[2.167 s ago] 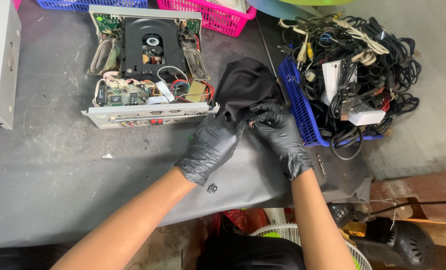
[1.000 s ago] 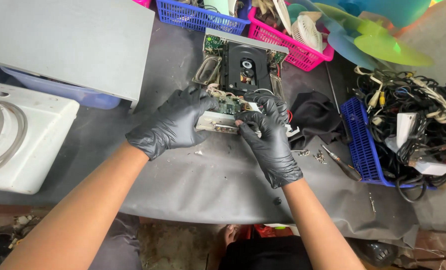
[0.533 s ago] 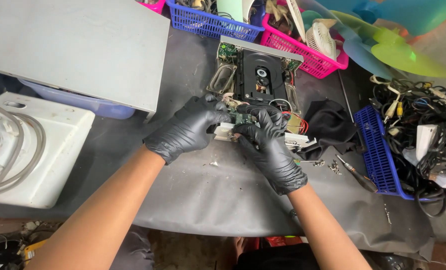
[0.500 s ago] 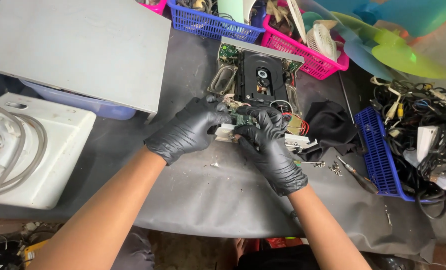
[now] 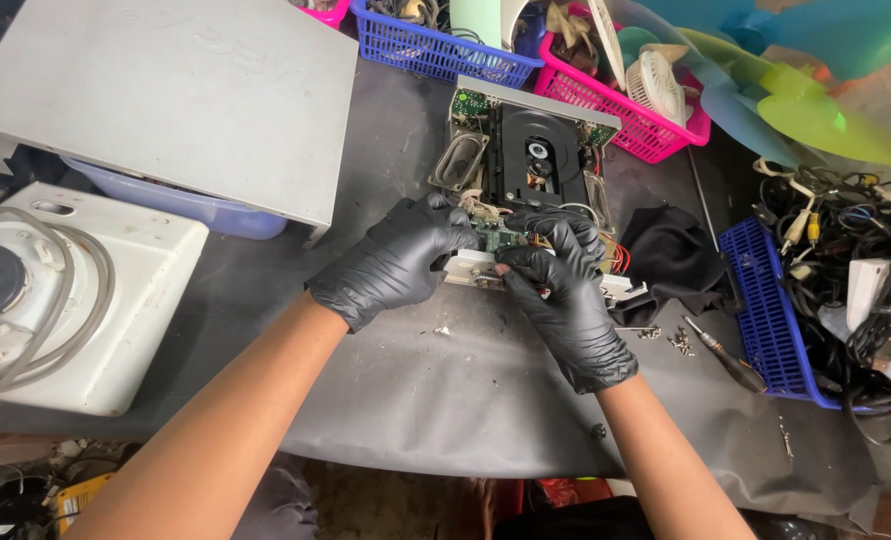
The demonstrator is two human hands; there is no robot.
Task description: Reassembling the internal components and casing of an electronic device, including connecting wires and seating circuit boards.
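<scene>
Already well into the strip-down, the person has both gloved hands at the near end of an opened disc player (image 5: 531, 185). The fingers (image 5: 453, 222) of the left hand (image 5: 396, 262) curl closed over the near-left corner of the chassis, steadying it, while the right hand (image 5: 564, 300) pinches its fingertips (image 5: 514, 262) on a small part beside the green circuit board (image 5: 496, 238); what exactly they grip is hidden by the glove.

The outer cover is off and the disc tray, speaker and wiring lie bare, and loose screws (image 5: 678, 340) rest near a screwdriver (image 5: 724, 355) to the right, so the casing stage looks done. The board and drive mechanism are in place, so most of the inner removal seems left.

The player sits mid-table on the dark mat (image 5: 446, 390), its long axis running near to far, tilted slightly right at the far end, its front panel toward the person. A grey metal cover (image 5: 176, 100) lies far left.
</scene>
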